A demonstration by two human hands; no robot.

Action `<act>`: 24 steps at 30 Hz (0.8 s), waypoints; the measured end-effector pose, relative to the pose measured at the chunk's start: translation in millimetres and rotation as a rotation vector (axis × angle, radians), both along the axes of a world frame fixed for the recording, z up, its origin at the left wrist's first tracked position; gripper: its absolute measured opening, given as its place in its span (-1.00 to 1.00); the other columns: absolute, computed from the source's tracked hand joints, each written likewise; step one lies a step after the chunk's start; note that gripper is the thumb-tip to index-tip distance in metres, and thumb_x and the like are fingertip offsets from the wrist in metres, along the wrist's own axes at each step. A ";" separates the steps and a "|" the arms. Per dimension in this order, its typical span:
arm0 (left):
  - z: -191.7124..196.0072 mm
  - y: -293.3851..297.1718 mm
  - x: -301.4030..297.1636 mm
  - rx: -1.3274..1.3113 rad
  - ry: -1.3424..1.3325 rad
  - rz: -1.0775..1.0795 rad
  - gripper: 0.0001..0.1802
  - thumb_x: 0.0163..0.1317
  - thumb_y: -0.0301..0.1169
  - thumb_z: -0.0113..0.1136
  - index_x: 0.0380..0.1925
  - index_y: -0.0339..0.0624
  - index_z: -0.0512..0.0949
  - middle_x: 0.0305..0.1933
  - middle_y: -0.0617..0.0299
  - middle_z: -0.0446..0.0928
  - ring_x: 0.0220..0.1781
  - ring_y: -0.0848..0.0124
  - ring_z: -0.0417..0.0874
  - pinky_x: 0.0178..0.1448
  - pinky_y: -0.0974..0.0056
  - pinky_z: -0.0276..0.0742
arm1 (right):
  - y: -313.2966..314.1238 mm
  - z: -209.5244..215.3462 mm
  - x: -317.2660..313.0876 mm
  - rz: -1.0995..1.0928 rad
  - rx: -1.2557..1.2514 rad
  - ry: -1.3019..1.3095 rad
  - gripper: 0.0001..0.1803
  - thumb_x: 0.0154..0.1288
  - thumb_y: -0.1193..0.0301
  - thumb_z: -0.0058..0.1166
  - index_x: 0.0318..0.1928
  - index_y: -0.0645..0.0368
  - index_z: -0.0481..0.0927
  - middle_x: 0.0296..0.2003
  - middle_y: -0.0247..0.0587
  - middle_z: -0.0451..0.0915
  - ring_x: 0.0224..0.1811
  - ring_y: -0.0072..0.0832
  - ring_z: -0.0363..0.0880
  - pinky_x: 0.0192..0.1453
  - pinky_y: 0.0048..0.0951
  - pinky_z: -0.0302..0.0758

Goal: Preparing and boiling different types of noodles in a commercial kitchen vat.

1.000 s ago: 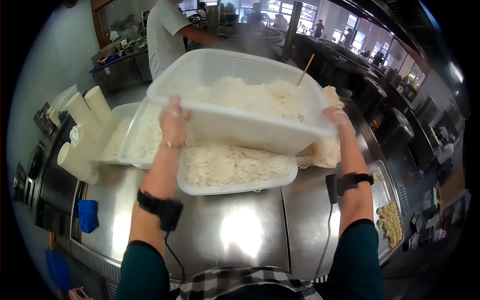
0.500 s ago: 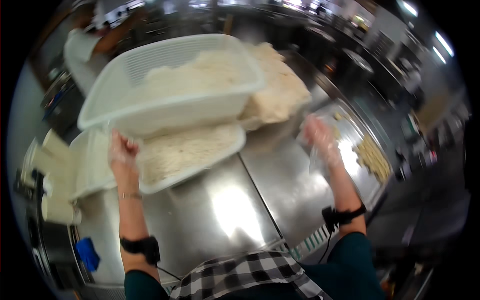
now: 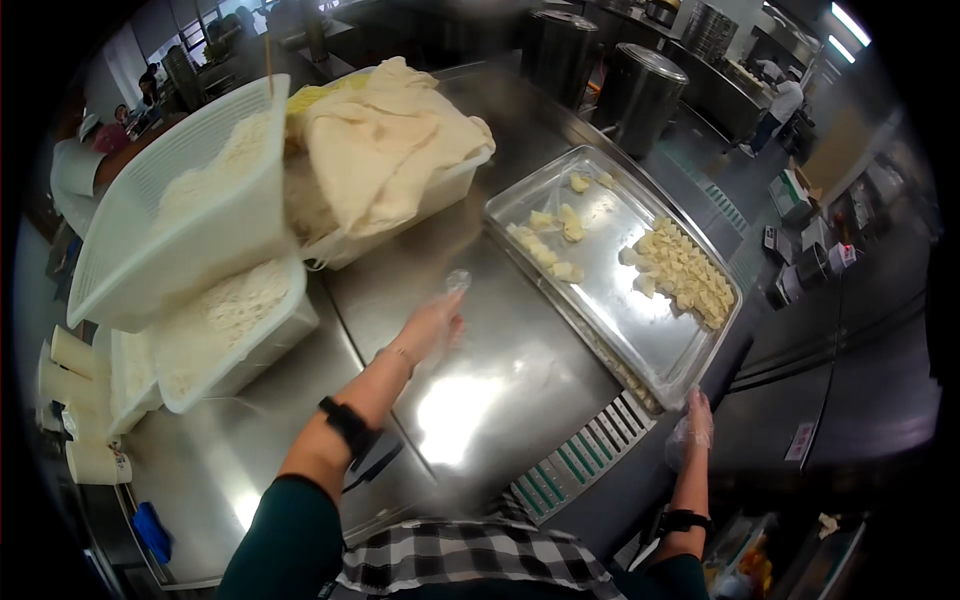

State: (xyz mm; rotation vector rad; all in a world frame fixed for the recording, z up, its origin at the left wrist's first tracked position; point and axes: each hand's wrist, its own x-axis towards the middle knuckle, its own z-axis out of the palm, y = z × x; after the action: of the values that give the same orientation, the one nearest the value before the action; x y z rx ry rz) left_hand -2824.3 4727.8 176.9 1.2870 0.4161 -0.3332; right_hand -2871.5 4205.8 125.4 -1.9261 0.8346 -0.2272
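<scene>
My right hand (image 3: 698, 428), in a clear plastic glove, grips the near corner of a shallow metal tray (image 3: 590, 200). On the tray, small pale-yellow dough pieces (image 3: 690, 275) lie in a dense cluster along the right, with a few looser dough pieces (image 3: 545, 245) at its left. Another layer shows under the tray's near-left edge, though what it is cannot be made out. Also gloved, my left hand (image 3: 435, 325) is over the steel table left of the tray, its fingers stretched forward and holding nothing.
At left, a large white plastic basket (image 3: 190, 260) of flour rests over a flour-filled tub (image 3: 240, 350). Behind stands a cloth-covered tub (image 3: 390, 150). Paper cups (image 3: 95, 460) and a blue object (image 3: 150, 530) line the left edge. Tall metal drums (image 3: 640, 100) stand beyond the table.
My view has turned right, bringing the whole tray into sight. My left hand has left the flour tub's side for the table's middle; my right has come to the tray's near corner.
</scene>
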 end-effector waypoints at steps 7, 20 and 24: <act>-56.7 -96.5 148.9 -0.169 0.071 0.137 -0.50 -0.06 -0.10 0.22 -0.20 -0.18 0.37 -0.36 0.15 0.38 -0.43 0.37 0.36 -0.44 0.26 0.38 | -23.8 -38.4 74.5 -0.063 0.432 -0.054 -0.30 0.02 0.37 0.04 0.17 0.28 0.07 -0.03 -0.10 0.34 -0.04 -0.34 0.34 -0.02 -0.41 0.31; -81.5 -160.0 37.8 -0.421 -0.115 0.301 -0.67 0.09 -0.36 0.07 -0.19 -0.36 0.38 -0.28 0.14 0.46 -0.36 0.37 0.50 -0.33 0.34 0.47 | -104.1 -32.2 35.1 0.210 0.223 -0.172 -0.43 -0.10 0.57 -0.13 0.05 0.34 0.23 -0.16 -0.08 0.42 -0.17 -0.36 0.40 -0.07 -0.44 0.34; -86.9 -131.7 -74.2 -0.158 0.003 0.106 -0.64 0.09 -0.29 0.07 -0.17 -0.30 0.39 -0.21 0.14 0.47 -0.20 0.36 0.50 -0.14 0.28 0.50 | -112.9 -23.6 19.5 0.397 0.040 -0.040 -0.46 -0.05 0.58 -0.13 0.06 0.31 0.24 -0.15 -0.13 0.42 -0.17 -0.39 0.39 -0.03 -0.46 0.30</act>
State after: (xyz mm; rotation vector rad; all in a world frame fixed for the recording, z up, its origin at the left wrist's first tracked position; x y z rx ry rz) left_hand -2898.5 4596.1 90.1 1.1064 0.4506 -0.2728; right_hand -2852.0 4092.9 101.9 -1.9966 0.4133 -0.0090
